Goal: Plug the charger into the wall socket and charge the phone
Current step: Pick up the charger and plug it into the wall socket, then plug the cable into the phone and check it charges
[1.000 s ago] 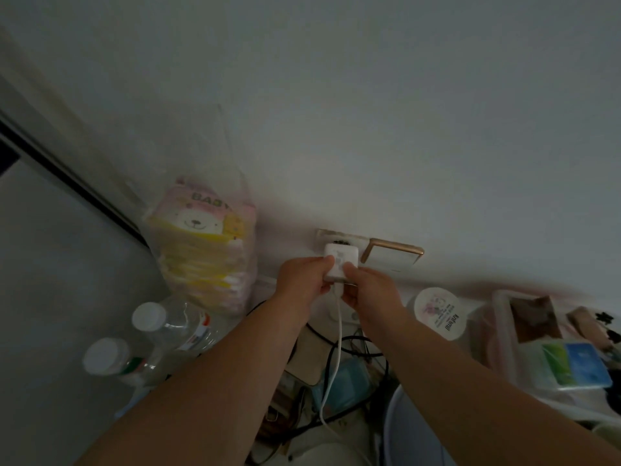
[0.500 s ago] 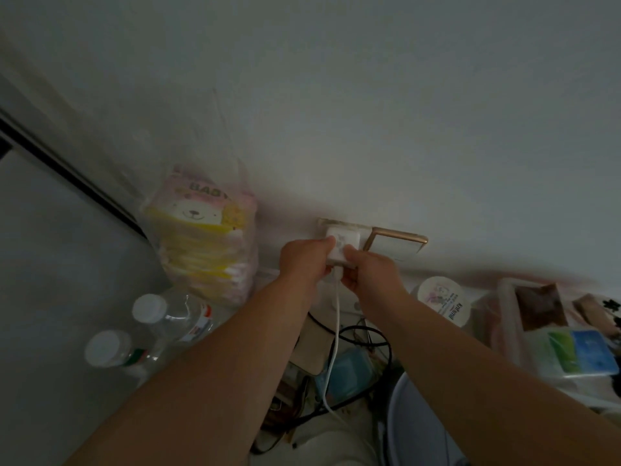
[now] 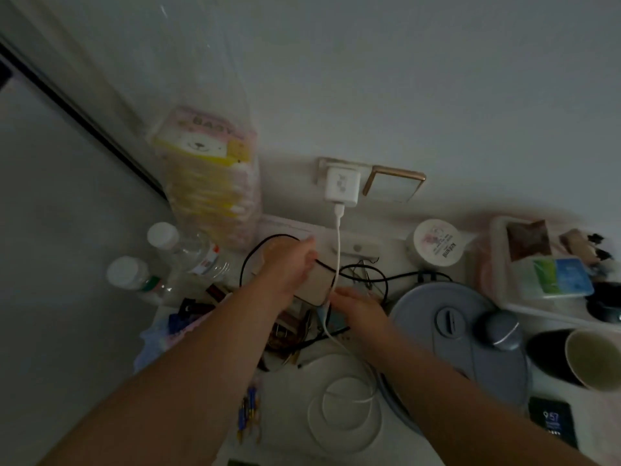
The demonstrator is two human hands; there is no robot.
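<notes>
The white charger (image 3: pixel 342 185) sits plugged into the wall socket (image 3: pixel 339 168), with no hand on it. Its white cable (image 3: pixel 338 250) hangs straight down and ends in loose coils on the desk (image 3: pixel 292 428). The left hand (image 3: pixel 291 264) hovers below the socket, fingers loosely extended, gripping nothing. The right hand (image 3: pixel 358 306) lies beside the cable; whether it pinches the cable cannot be determined. The phone (image 3: pixel 551 420), screen lit, lies at the desk's right.

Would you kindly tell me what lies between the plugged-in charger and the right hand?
In the head view, only the white cable hangs from the charger down to the right hand.
</notes>
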